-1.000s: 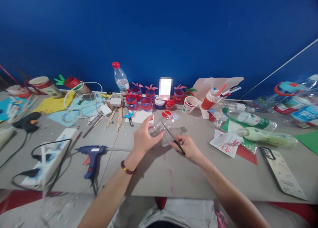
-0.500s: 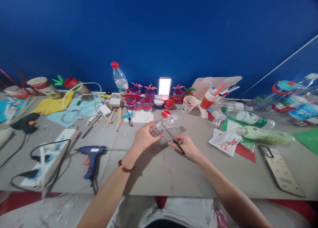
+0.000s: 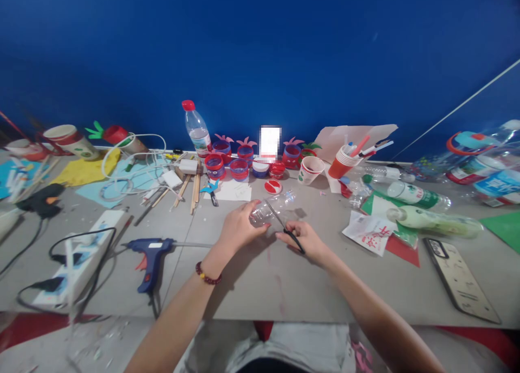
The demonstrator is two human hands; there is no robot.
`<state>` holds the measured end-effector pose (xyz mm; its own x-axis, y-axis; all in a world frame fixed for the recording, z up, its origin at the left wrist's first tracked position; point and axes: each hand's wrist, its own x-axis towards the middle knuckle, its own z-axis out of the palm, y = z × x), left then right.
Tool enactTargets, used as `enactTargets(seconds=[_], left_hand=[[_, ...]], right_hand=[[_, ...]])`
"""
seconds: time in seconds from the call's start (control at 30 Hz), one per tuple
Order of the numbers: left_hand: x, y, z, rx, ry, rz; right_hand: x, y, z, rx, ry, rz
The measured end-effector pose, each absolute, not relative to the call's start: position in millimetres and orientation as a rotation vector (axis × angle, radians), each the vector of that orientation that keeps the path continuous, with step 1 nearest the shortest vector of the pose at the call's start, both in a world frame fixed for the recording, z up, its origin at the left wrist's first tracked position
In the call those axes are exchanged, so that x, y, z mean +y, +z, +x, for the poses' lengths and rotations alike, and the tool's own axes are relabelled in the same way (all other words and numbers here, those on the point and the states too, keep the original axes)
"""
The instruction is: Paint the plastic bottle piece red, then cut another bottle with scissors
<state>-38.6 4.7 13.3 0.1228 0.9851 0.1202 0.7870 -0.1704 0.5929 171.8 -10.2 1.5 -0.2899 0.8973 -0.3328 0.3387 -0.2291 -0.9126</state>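
A clear plastic bottle piece (image 3: 266, 210) lies sideways over the middle of the table, with my left hand (image 3: 242, 226) gripping its left end. My right hand (image 3: 303, 240) holds black-handled scissors (image 3: 293, 239), whose blades point up and left and meet the side of the bottle piece. Whether the blades are inside the plastic I cannot tell. Just behind the bottle piece lies a red and white disc (image 3: 273, 187). Several red and blue decorated cups (image 3: 239, 170) stand behind it.
A blue glue gun (image 3: 152, 259) and a power strip (image 3: 87, 254) lie left. Upright at the back are a red-capped bottle (image 3: 197, 132), a paper cup (image 3: 311, 170) and a pen cup (image 3: 340, 163). Several bottles (image 3: 418, 193) and a phone (image 3: 461, 278) lie right.
My left hand and the bottle piece have shifted slightly to the right. The scissors have moved a little right and their blades look slightly closer together.
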Motion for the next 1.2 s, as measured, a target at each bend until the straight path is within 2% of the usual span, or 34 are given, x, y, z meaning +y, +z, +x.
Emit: enactTargets(seconds=[0.47,1.2], left_hand=[[2,1,-36,1.779,0.898,2.061],[6,-4,-39,1.824,0.936,2.146]], right_hand=[[-10,6,170,-1.522,1.490,-1.513],[-7,1,172,-1.558,1.447,-1.531]])
